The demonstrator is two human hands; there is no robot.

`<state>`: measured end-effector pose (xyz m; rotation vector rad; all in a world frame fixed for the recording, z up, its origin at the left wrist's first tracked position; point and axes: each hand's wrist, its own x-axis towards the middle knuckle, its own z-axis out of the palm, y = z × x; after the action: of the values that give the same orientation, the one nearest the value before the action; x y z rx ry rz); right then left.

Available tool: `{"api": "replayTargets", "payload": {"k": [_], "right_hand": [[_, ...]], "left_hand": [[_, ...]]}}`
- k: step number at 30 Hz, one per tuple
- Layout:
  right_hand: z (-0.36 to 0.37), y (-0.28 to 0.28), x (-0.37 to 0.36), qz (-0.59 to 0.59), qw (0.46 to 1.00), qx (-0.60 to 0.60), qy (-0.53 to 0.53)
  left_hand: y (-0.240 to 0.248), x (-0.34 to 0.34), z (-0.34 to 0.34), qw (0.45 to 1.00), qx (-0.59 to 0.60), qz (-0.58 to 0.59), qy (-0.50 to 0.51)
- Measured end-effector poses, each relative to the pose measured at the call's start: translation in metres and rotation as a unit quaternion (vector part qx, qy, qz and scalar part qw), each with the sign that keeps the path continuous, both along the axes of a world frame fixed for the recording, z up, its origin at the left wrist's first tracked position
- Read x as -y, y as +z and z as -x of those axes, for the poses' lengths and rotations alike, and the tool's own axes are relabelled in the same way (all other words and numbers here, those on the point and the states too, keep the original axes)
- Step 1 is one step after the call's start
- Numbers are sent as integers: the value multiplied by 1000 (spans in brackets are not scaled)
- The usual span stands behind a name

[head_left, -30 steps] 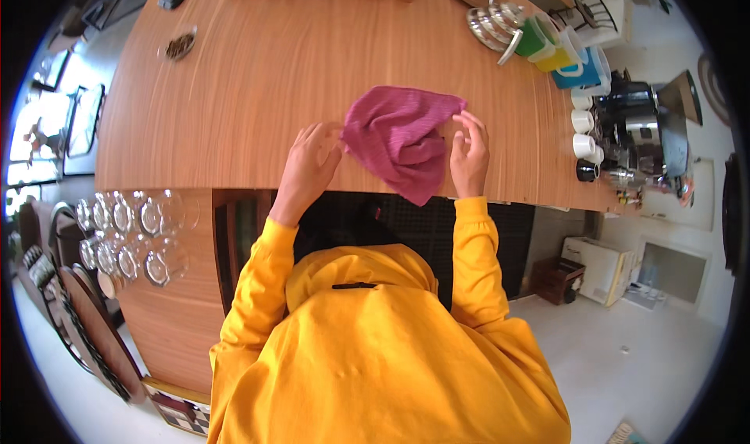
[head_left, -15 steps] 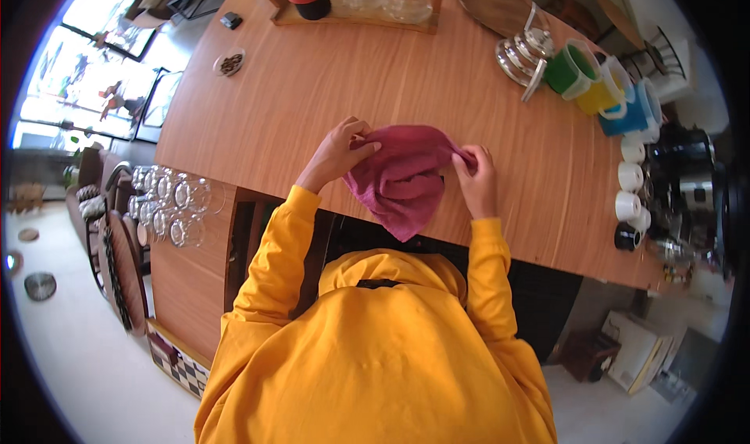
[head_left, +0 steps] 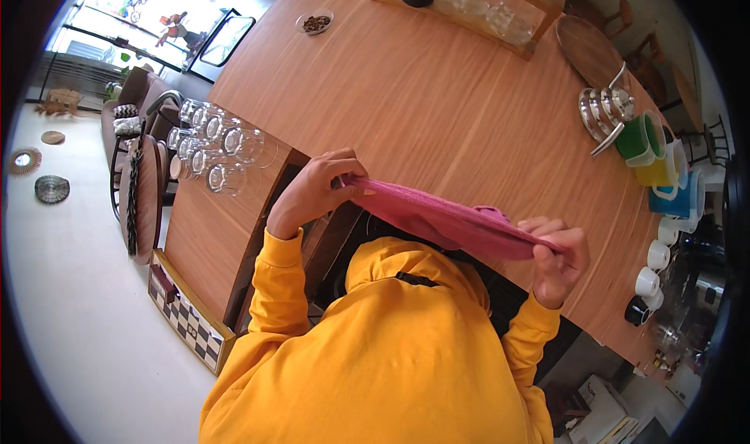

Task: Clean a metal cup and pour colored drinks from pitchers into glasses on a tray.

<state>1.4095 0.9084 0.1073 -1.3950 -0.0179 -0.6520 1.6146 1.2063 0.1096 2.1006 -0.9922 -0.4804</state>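
Note:
A pink-purple cloth (head_left: 445,216) is stretched between my two hands, above the near edge of the wooden table (head_left: 406,116). My left hand (head_left: 324,186) pinches its left end between thumb and fingers. At the other end my right hand (head_left: 558,252) grips a corner, lower and nearer to me. The cloth's upper edge runs taut and slanting, and the rest hangs in a narrow fold below it.
Upturned clear glasses (head_left: 226,143) crowd the lower side counter (head_left: 219,225) at left. A wooden rack (head_left: 469,22) and a small dish of brown bits (head_left: 316,24) stand far back. To the right are a metal pot (head_left: 605,108), coloured jugs (head_left: 641,139) and white cups (head_left: 647,281).
The cloth was bunched and drooping over the table; now it is pulled out straight. My hands have moved apart and nearer to me. The view has turned.

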Motion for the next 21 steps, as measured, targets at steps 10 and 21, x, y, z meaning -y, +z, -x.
{"api": "replayTargets", "payload": {"k": [10,21], "right_hand": [[-3,59,-17,17,977,179,113],[-139,-31,-9,165,939,-228,-201]], "left_hand": [[66,-61,-31,977,-4,215,-9],[-25,20,-160,917,367,39,150]]}}
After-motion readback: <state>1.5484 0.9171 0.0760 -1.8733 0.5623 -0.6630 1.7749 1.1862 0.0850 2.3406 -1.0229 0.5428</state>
